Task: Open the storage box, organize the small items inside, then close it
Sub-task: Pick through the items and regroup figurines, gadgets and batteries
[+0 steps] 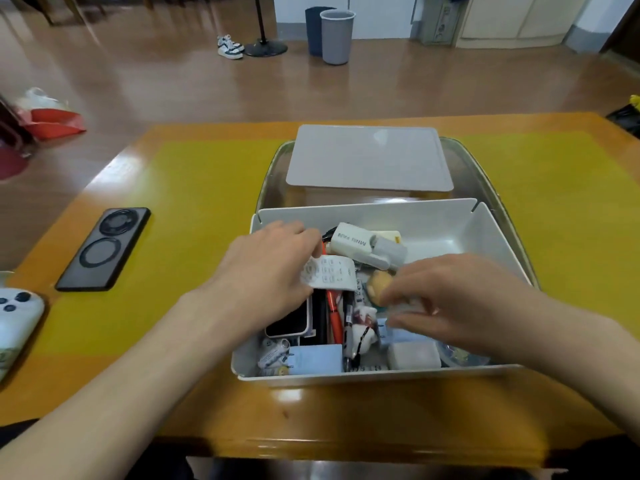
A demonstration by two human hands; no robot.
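Storage box (433, 220): open on desk (207, 202); lid (370, 157) behind
Left hand (266, 268): pinching paper slip (329, 273); may tear
Right hand (446, 299): curled over blurred item; grip unclear; could drop

Glossy orange-brown wooden tabletop (214, 133) w/ a yellow rectangular centre panel. Directly on it: open white plastic storage box (374, 375) near the front edge, centre-right; clear shallow plastic tray (467, 174) just behind the box, carrying a flat grey rectangular lid (370, 157); black smartphone (104, 249) lying back-up, left of the box and well apart; white game controller (15, 317) at the far-left edge, partly cropped.
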